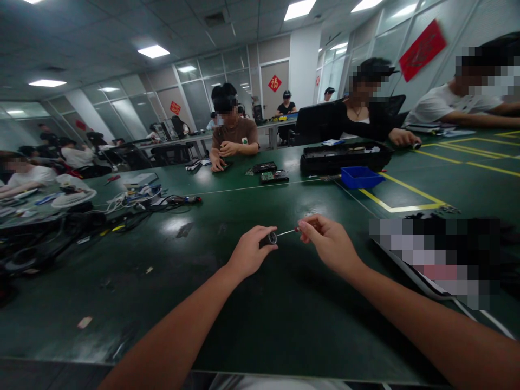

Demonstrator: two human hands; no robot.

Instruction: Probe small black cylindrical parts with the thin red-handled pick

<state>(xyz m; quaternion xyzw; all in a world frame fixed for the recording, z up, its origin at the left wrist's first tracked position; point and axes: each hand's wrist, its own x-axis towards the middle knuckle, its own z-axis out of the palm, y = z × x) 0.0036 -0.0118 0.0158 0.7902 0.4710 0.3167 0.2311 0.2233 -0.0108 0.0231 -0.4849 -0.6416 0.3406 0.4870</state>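
My left hand [251, 250] is closed around a small dark round part [272, 238], with its ringed, metallic-looking open face turned to the right. Between the fingertips of my right hand [325, 241] is the red handle of a thin screwdriver [287, 232]. Its bright shaft points left, and the tip reaches the face of the round part; whether it sits on a screw is too small to tell. Both hands are held above the green table [260, 325], close together near its middle.
A blue bin [361, 177] stands beside a long black tray [345, 158]. Hard drives [274, 176] lie further back. Cables and loose parts [150, 197] crowd the left. A partly blurred flat item [439, 265] rests right of my arm. Co-workers sit around the table.
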